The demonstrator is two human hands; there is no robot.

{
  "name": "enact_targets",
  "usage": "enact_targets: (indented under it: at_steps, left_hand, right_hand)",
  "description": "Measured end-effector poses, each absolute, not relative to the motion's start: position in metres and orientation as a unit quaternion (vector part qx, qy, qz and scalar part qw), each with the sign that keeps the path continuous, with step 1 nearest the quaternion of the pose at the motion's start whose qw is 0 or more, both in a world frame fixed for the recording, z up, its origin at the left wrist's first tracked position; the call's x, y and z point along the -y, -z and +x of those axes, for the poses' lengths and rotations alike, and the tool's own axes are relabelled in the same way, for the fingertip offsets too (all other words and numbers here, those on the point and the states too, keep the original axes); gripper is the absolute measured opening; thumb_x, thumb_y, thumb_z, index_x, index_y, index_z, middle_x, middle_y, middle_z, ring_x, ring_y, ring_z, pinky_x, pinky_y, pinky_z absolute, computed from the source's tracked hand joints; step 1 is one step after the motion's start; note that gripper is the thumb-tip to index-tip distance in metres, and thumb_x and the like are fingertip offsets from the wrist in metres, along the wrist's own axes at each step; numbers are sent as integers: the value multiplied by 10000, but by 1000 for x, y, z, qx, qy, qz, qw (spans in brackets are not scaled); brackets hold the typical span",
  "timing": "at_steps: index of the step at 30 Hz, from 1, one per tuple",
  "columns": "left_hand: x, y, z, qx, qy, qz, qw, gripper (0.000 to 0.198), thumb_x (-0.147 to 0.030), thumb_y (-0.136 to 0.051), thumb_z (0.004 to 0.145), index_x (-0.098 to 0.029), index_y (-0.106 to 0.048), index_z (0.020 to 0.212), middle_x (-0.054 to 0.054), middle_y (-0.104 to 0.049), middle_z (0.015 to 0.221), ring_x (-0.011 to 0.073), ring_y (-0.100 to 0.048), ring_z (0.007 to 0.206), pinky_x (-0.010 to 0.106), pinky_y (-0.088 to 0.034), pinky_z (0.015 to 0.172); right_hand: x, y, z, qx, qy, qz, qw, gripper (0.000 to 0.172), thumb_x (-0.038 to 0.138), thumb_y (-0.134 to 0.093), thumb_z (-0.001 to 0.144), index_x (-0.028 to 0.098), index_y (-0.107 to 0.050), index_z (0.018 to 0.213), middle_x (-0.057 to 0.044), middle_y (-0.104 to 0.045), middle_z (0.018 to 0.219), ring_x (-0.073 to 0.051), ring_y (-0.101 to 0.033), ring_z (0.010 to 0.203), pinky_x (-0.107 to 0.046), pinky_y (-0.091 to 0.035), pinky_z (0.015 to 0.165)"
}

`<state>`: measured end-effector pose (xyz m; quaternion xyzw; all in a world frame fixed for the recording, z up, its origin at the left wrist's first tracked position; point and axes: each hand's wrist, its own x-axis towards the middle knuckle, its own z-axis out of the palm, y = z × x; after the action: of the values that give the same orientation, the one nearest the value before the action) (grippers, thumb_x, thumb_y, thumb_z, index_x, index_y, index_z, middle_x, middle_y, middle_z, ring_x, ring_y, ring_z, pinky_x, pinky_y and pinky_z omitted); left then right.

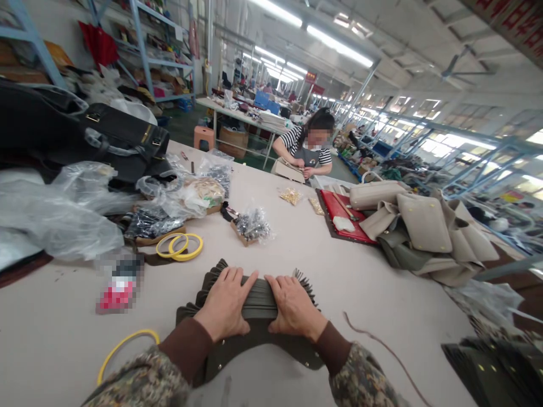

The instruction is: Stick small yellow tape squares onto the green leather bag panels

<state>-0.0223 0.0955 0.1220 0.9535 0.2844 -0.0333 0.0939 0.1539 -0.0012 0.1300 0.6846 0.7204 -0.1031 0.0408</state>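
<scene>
on a broad, pale, smooth worktable [297, 246], a fanned stack of dark-olive, leather-like panels [259, 299] lies before the person; left hand [224, 299] and right hand [294, 305] grip it, fingers spread over the layers; even pressure should keep edges aligned.

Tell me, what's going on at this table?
Someone's left hand and right hand rest on a fanned stack of dark pieces on the table. Yellow tape rolls lie beyond, to the left, and a pile of beige bags to the right. Farther off, a co-worker handles a beige piece.
</scene>
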Motion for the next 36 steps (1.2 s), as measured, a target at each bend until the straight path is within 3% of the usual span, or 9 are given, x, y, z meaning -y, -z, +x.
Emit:
enact_targets:
  at_steps: [5, 12, 15, 19, 21, 26, 36]
  left_hand:
    - [-135, -118, -6, -277, 63, 956, 73, 1258, -673, -779, 416, -153, -357, 1481, 194, -599, 1193, 386, -517, 1137, 507, -249, 1099]
    - [-174, -113, 22, -274, 57, 957, 72, 1280, -617, -802, 437, -160, -268, 1506, 200, -549, 1297, 386, -476, 1213, 489, -211, 1108]
    - [-183, -103, 25, -280, 54, 955, 82, 1353, -616, -813, 407, -155, -202, 1523, 223, -425, 1454, 388, -379, 1338, 473, -171, 1144]
    - [-186, -85, 21, -283, 66, 952, 93, 1405, -621, -815, 390, -136, -156, 1533, 239, -143, 1606, 397, -130, 1476, 482, -103, 1180]
    - [-187, -78, 20, -281, 84, 951, 101, 1414, -630, -813, 380, -121, -167, 1531, 252, -124, 1606, 404, -126, 1479, 504, -103, 1180]
    - [-189, -68, 25, -263, 126, 949, 116, 1443, -638, -828, 302, -135, -237, 1519, 286, -159, 1585, 420, -170, 1470, 554, -121, 1168]
    - [-169, -64, 16, -252, 119, 954, 107, 1450, -614, -854, 290, -158, -237, 1521, 270, -94, 1601, 408, -91, 1487, 525, -77, 1181]
  right_hand:
    - [-39, -123, 171, -741, 89, 664, 46, 1178, 538, -892, 437, 46, -413, 1394, -203, -585, 1159, -365, -553, 1030, -476, -401, 944]
    - [-78, -113, 199, -730, 85, 678, 6, 1234, 483, -913, 414, 82, -361, 1442, -197, -570, 1185, -382, -534, 1080, -499, -362, 972]
    - [-84, -105, 205, -735, 98, 671, -29, 1325, 524, -901, 394, 110, -286, 1492, -218, -493, 1338, -398, -462, 1206, -514, -302, 1047]
    - [-90, -91, 207, -743, 87, 661, -50, 1368, 611, -873, 372, 130, -282, 1507, -233, -311, 1524, -420, -263, 1397, -532, -118, 1158]
    - [-94, -82, 208, -744, 96, 660, -36, 1402, 647, -865, 339, 116, -296, 1505, -241, -273, 1551, -429, -207, 1430, -536, -67, 1174]
    - [-96, -64, 214, -730, 175, 661, 7, 1452, 747, -811, 330, 89, -287, 1513, -266, -267, 1555, -444, -242, 1425, -563, -167, 1151]
    - [-75, -55, 210, -731, 156, 664, 4, 1481, 837, -744, 338, 76, -275, 1519, -303, -222, 1559, -464, -193, 1439, -574, -128, 1152]
